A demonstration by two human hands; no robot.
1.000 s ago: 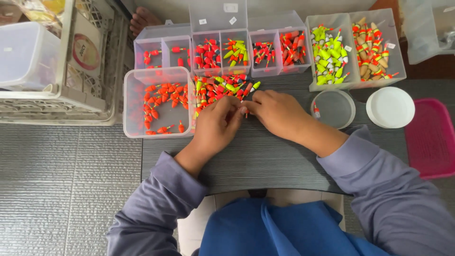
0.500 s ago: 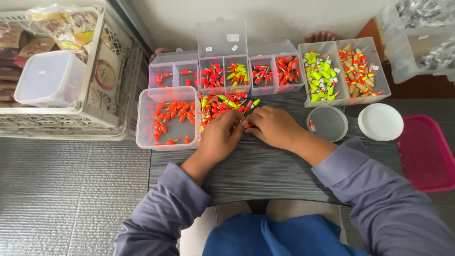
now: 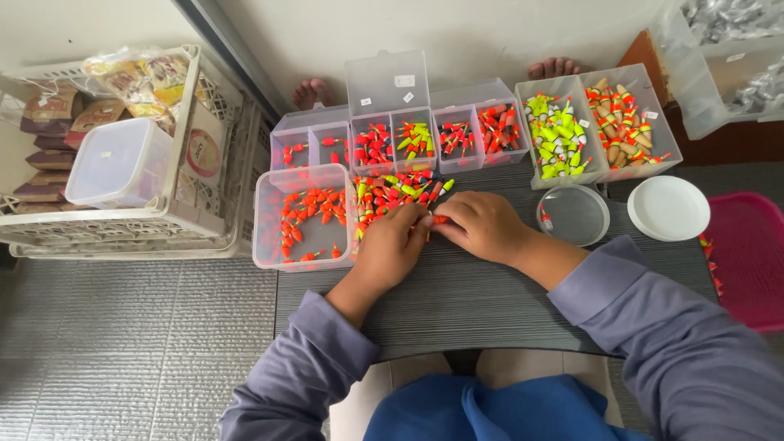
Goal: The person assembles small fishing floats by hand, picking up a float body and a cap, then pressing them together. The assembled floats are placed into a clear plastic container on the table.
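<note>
My left hand [image 3: 394,242] and right hand [image 3: 482,226] meet fingertip to fingertip, pinched narrow on a small orange float [image 3: 439,219] | both rest on the dark tabletop [image 3: 490,302] beside the loose float pile [image 3: 392,189] | a clear tub of orange floats [image 3: 302,216] sits left, the compartment boxes [image 3: 425,131] behind, a round lid [image 3: 669,208] right.

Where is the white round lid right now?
In the head view, the white lid lies on the dark table to the person's right, between the clear round dish and the pink tray, just below the clear box of tan floats.
</note>
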